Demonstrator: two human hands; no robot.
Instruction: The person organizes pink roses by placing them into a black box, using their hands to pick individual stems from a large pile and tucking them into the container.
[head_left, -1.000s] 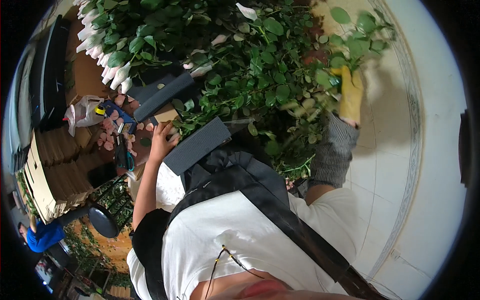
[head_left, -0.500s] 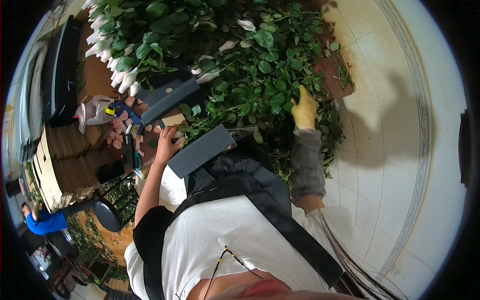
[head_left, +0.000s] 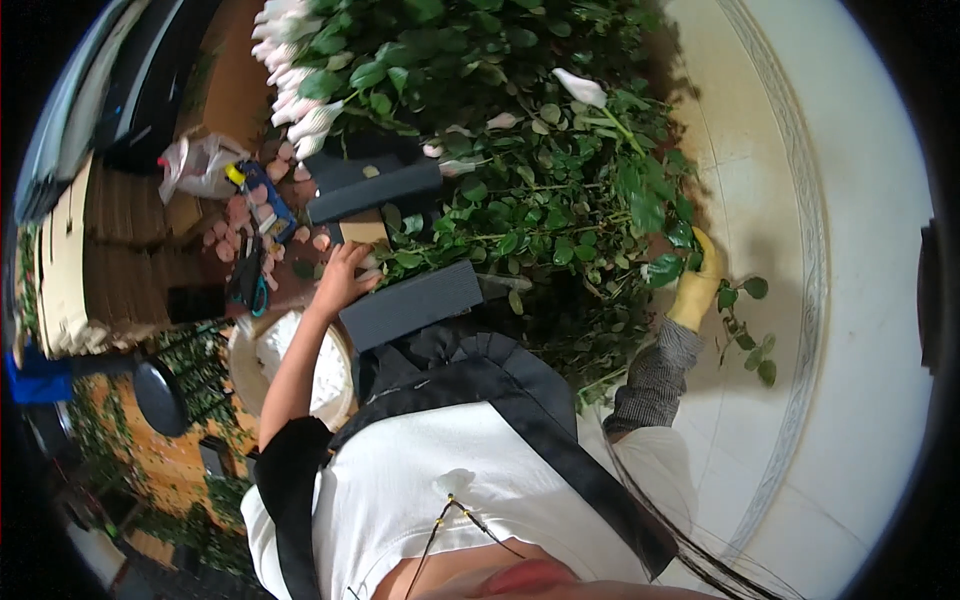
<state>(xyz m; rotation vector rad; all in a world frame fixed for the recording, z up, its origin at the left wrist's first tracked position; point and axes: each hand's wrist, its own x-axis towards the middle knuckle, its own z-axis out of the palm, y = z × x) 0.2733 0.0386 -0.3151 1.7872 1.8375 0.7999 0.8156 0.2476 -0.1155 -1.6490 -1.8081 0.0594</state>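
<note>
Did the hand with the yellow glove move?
Yes. The right hand in the yellow glove came down from high in the green rose leaves to their lower right edge, beside the pale tiled floor.

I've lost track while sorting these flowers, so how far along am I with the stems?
Done, it seems: a row of pale rose heads lies lined up at the far side, and loose petals litter the worktop. In hand: the right hand, in a yellow glove, reaches into the leafy stems, its grip hidden by leaves; the bare left hand rests by a dark block. Left: a large pile of leafy stems.
</note>
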